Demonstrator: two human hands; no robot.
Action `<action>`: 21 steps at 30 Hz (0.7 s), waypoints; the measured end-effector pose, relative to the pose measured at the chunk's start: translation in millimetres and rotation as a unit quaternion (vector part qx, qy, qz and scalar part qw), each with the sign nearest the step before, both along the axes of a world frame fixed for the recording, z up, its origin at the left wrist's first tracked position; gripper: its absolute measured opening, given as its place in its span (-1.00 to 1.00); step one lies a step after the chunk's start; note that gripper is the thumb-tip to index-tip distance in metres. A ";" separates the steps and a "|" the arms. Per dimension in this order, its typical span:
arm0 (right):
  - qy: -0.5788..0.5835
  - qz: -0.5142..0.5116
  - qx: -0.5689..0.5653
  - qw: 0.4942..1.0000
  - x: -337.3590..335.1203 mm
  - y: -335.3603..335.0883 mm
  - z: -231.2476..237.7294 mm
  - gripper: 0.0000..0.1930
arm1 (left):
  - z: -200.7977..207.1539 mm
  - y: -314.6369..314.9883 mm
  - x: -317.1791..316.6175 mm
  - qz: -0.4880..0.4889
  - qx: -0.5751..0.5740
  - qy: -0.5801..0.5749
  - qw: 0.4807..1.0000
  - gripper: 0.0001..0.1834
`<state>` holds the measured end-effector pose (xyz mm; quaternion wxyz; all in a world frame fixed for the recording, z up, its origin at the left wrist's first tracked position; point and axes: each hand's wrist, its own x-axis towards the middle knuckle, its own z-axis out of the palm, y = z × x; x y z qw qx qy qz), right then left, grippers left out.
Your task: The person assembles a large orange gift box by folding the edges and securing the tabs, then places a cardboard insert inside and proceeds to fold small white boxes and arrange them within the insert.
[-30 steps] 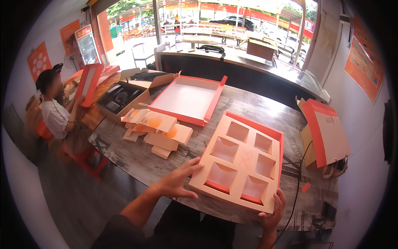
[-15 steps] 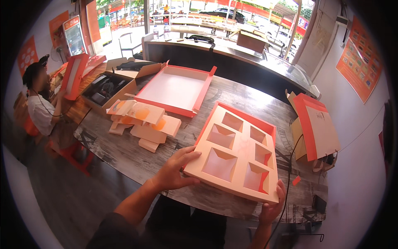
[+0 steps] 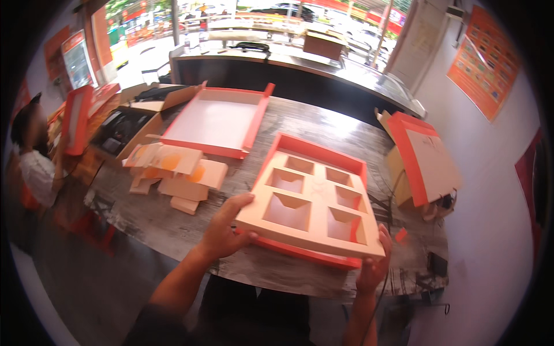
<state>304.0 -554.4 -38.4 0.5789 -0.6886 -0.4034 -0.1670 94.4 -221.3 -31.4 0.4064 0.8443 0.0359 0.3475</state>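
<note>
A cream cardboard insert point(image 3: 318, 202) with several square openings lies tilted in a shallow red box point(image 3: 326, 152). Its near edge is raised above the box's near wall, while its far end sits lower, inside the walls. My left hand point(image 3: 226, 226) grips the near left corner, thumb underneath and fingers along the side. At the near right corner my right hand point(image 3: 374, 264) holds the insert too, its fingers partly hidden by the edge. White box floor and some red show through the openings.
Flat cream cardboard pieces point(image 3: 183, 185) lie left on the wooden table point(image 3: 242, 262). Behind them are an open red tray point(image 3: 214, 118) and a carton of black items point(image 3: 124, 134). A red-and-cream box point(image 3: 430, 158) stands right, near a thin cable. A person point(image 3: 36, 153) sits far left.
The near edge of the insert has risen off the red box, so the box's near wall now shows below it. The whole view has shifted, moving the scene left and up.
</note>
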 end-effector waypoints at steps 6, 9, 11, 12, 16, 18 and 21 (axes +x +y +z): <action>-0.030 -0.004 -0.087 0.996 8.5 3.6 -7.3 -0.35 | -14.3 4.6 6.5 -0.013 -0.082 0.029 0.996 -0.08; -0.006 -0.007 -0.106 0.994 11.3 -5.8 -26.9 -0.33 | -36.6 10.3 14.0 0.016 -0.053 0.066 0.996 -0.06; 0.006 -0.004 -0.124 0.992 10.6 -9.7 -32.2 -0.29 | -46.3 11.9 20.7 0.013 0.008 0.050 0.999 -0.04; 0.013 -0.008 -0.124 0.992 8.6 -8.3 -33.8 -0.29 | -36.2 6.1 21.9 0.019 0.002 0.066 0.998 -0.03; 0.026 -0.015 -0.123 0.992 11.5 -6.1 -36.9 -0.27 | -33.0 -0.3 13.1 0.051 -0.036 0.050 0.997 -0.04; 0.041 -0.009 -0.102 0.994 11.6 -7.2 -41.6 -0.28 | -26.4 -7.0 6.0 0.074 -0.031 0.044 0.996 -0.09; 0.050 -0.004 -0.087 0.995 8.3 -11.9 -48.4 -0.35 | -24.6 -13.1 -2.0 0.105 0.030 0.024 0.994 -0.20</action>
